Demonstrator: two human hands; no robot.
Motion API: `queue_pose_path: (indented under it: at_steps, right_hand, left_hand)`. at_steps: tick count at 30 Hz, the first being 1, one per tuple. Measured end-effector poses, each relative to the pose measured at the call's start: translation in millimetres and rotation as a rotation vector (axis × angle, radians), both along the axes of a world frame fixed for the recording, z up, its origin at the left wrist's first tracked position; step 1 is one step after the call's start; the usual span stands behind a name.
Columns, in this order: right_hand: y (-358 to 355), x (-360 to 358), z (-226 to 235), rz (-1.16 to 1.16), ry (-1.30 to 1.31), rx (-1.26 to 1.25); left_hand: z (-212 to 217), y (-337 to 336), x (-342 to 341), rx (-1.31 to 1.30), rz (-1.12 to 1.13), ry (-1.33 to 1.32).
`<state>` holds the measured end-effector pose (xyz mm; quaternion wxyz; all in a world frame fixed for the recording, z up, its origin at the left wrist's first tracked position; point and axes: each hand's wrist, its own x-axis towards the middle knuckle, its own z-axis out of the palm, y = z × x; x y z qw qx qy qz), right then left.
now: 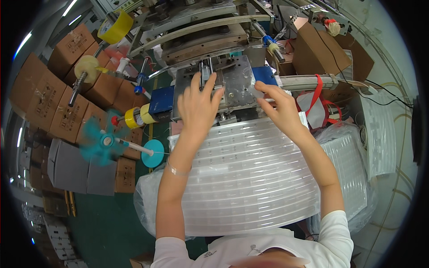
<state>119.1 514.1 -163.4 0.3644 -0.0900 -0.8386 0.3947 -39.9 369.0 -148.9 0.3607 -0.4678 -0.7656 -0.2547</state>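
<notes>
Head view: the clear plastic strip (239,87) lies flat on the grey metal press plate (232,71), under the machine head (201,38). I have my left hand (196,107) spread open on it, fingers extended and pressing down beside the small upright clamp (204,71); nothing is gripped. My right hand (279,109) pinches the strip's right edge between thumb and forefinger, other fingers loosely curled. To seat it well, I judge the strip should be kept taut and square to the plate. Nearest me sits the stack of ribbed clear trays (250,178); tape rolls (134,117) stand left.
</notes>
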Motion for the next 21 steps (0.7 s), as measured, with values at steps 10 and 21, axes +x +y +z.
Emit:
queue_pose_path:
  at_steps: [10,21]
  right_hand:
    - [-2,-85,2,-0.268,0.114,0.632]
    - [-13,-58,-9,-0.175,0.265,0.446]
  left_hand:
    - [0,-53,36,-0.159,-0.203,-0.210]
    - [-45,-149,55,-0.670,-0.166,-0.345]
